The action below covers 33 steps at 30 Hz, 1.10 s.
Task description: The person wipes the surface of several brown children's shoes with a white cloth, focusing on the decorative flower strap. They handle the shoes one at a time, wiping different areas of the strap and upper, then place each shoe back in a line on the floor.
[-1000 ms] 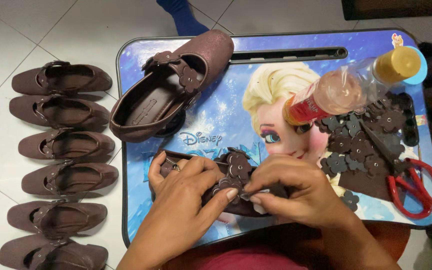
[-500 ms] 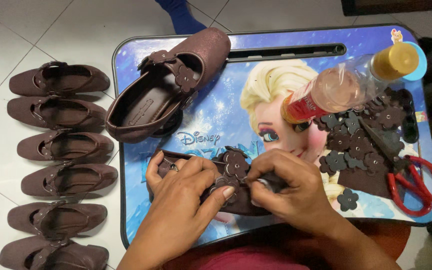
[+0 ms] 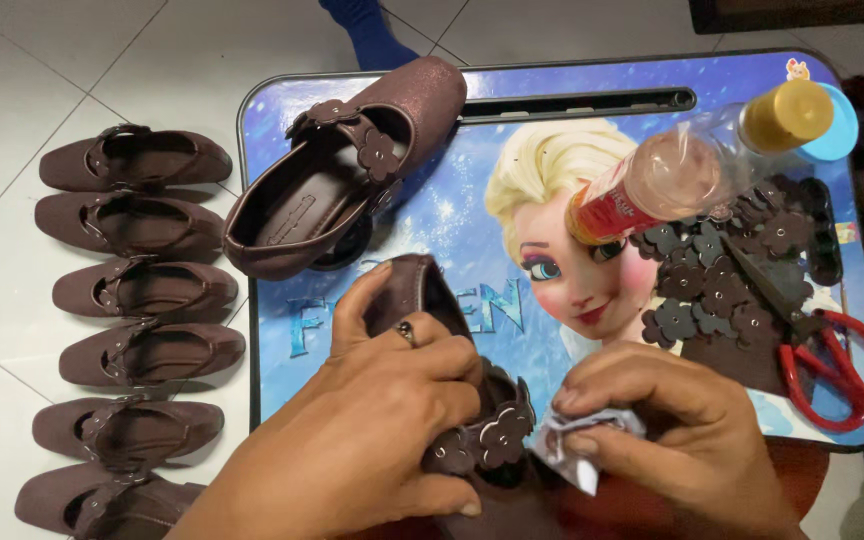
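Now your left hand grips the brown shoe on the near tray, your right hand pinches a small cloth by its flower strap, one finished-looking shoe sits far left, and loose flowers wait right.

The floor is laid with pale, off-white tiles, their thin grey grout lines running at a slant across the left and far side. Soft, even light falls on them, with a faint sheen and only weak shadows. Set on the floor is a low surface with a dark rim and a blue cartoon print. At the far right edge a dark strip crosses the corner, perhaps the foot of some furniture. A blue shape juts in at the far edge.
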{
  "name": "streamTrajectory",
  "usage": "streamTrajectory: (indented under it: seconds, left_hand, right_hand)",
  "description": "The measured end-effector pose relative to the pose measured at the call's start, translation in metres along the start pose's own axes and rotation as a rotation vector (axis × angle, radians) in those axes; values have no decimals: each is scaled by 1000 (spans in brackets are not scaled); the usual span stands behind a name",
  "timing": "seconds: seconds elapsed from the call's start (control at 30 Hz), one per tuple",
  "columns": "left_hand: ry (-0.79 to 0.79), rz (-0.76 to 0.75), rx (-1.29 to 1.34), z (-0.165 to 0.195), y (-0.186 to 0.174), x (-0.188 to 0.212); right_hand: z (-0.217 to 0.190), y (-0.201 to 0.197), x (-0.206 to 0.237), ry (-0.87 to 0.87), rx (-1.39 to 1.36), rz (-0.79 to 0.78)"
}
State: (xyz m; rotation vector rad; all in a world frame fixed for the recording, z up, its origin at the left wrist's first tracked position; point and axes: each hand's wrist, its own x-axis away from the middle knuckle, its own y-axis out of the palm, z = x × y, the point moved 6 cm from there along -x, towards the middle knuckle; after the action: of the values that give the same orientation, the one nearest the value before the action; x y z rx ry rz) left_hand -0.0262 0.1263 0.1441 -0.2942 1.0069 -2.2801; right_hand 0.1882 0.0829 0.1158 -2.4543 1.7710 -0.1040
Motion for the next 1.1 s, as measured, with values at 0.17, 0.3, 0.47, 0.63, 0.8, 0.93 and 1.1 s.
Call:
streamTrajectory:
  seconds: [0.17,0.3,0.47,0.63,0.8,0.93,1.1]
  left_hand:
    - [-9,-31,-346,10,0,-17]
    - [-11,237,-433,8,-7,-5]
    - [-373,585,-43,-28,6,34]
    - [-552,586,390,-46,46,55]
    - [-704,485,665,-47,68,73]
    - [-865,396,572,-51,80,79]
    - [-705,481,343,-37,83,75]
  right_hand:
    - [18,18,-4,37,48,-28]
    - [43,31,-9,202,167,-43]
    - [53,37,-9,6,151,25]
    - [71,50,10,34,-386,16]
    - [74,72,19,151,-737,-219]
    - [79,73,18,218,-261,-459]
    - [78,51,18,215,-240,-304]
